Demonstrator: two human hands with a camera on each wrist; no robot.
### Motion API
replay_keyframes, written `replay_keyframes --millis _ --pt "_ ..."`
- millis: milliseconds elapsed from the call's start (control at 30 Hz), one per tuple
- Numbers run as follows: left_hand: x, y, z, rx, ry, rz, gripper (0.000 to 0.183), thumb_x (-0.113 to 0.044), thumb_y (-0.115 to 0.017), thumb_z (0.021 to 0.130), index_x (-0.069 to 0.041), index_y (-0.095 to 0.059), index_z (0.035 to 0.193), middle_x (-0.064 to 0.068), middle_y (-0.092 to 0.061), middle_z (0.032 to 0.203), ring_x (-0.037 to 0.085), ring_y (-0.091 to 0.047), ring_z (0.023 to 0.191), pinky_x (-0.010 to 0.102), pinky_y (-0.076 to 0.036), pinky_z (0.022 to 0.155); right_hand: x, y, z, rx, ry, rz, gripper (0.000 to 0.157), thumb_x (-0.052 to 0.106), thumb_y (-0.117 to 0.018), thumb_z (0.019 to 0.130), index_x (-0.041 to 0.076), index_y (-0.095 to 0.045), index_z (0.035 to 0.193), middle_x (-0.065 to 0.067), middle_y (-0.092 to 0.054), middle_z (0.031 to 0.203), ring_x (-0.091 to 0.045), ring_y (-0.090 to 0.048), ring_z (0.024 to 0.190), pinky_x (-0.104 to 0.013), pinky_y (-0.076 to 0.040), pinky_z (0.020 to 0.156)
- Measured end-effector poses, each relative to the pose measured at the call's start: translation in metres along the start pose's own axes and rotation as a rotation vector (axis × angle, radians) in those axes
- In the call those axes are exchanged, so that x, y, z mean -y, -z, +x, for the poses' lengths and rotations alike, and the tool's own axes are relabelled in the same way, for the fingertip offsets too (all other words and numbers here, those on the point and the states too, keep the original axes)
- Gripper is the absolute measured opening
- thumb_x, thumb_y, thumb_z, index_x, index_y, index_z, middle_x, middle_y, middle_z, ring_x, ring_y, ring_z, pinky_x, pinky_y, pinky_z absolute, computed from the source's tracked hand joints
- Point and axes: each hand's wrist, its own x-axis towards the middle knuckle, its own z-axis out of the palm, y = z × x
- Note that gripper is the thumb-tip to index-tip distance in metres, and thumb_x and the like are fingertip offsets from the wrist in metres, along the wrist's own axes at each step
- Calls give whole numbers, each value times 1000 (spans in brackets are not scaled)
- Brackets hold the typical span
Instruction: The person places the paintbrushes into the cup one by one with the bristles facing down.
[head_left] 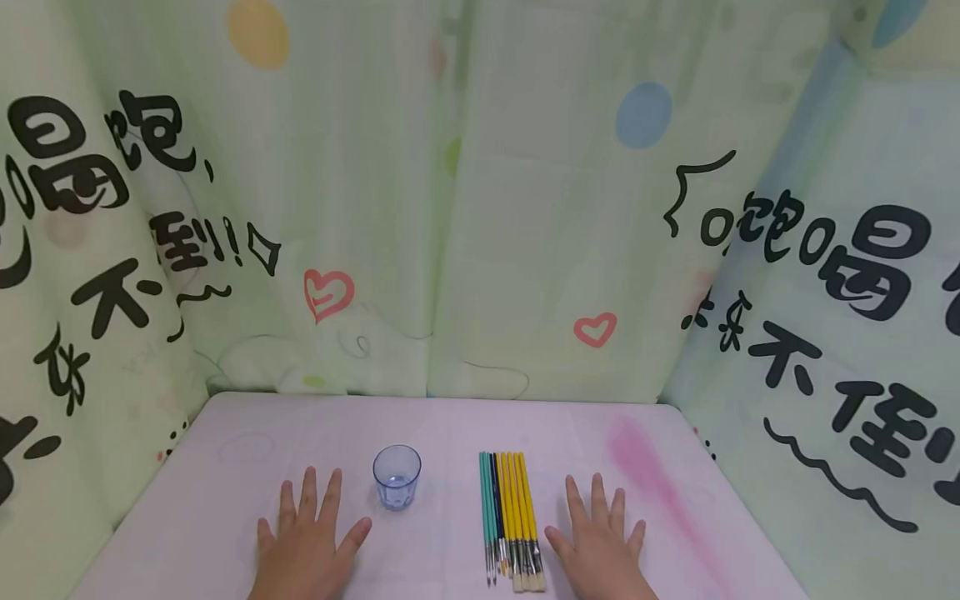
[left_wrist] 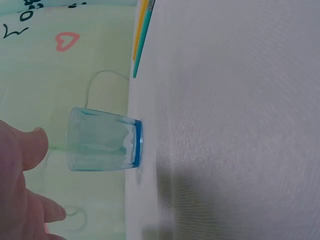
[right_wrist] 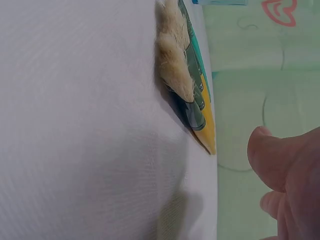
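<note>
A clear bluish drinking glass stands upright on the table, and the left wrist view shows the same glass apart from the thumb. Right of it lies a row of several paintbrushes with teal, dark blue and yellow handles, their bristles toward me. My left hand is left of the glass with fingers spread, holding nothing. Just right of the brushes my right hand has its fingers spread too and holds nothing. Pale bristles show up close in the right wrist view.
A pale cloth covers the table, with a pink streak on the right side. Light green curtains with black lettering and red hearts hang around the back and both sides.
</note>
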Motion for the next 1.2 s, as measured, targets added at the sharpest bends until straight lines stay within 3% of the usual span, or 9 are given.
replay_keyframes --millis 200,400,733,900,1033,1133,1200 --pt "0 1 1 30 -18 -68 89 -60 -55 107 -9 -23 172 33 -12 176 66 -10 158 93 -18 116 -3 0 3 -10 22 -3 88 56 -64 103 17 -26 172 -29 -5 178 -65 1 160 -95 3 114" --pt "1 5 5 30 -73 -172 87 -52 -56 109 -4 -19 171 37 -15 173 70 -16 154 89 -30 115 -5 2 7 -11 46 88 86 51 -64 105 18 -24 173 -27 -6 179 -63 0 161 -94 1 117" --pt "-1 12 5 64 -106 -344 85 -45 -59 110 0 -19 171 32 -21 174 55 -29 158 75 -33 125 -5 5 7 -55 106 163 83 40 -69 105 15 -26 172 -27 -15 178 -62 -7 161 -89 -10 121" --pt "-1 14 13 62 -83 -381 78 -36 -60 110 0 -23 170 31 -32 171 54 -38 155 73 -35 125 -5 6 12 -81 139 211 82 31 -72 103 11 -30 170 -28 -21 176 -64 -10 159 -85 -20 122" --pt "-2 16 20 51 -35 -443 74 -38 -61 110 -3 -31 168 30 -45 164 53 -53 145 67 -50 116 -4 7 14 -97 138 262 82 26 -75 101 11 -32 170 -23 -26 177 -59 -15 161 -78 -24 126" --pt "-4 17 25 66 8 -554 70 -36 -63 109 -6 -37 166 28 -46 164 50 -59 140 51 -65 97 -2 7 15 -122 139 278 82 22 -77 100 11 -34 169 -21 -32 175 -55 -24 161 -74 -28 128" --pt "-4 17 28 79 34 -637 67 -32 -64 109 -6 -39 165 28 -43 166 48 -64 134 40 -69 83 -1 7 17 -138 133 281 82 21 -78 99 12 -36 168 -20 -36 173 -52 -31 159 -71 -31 128"
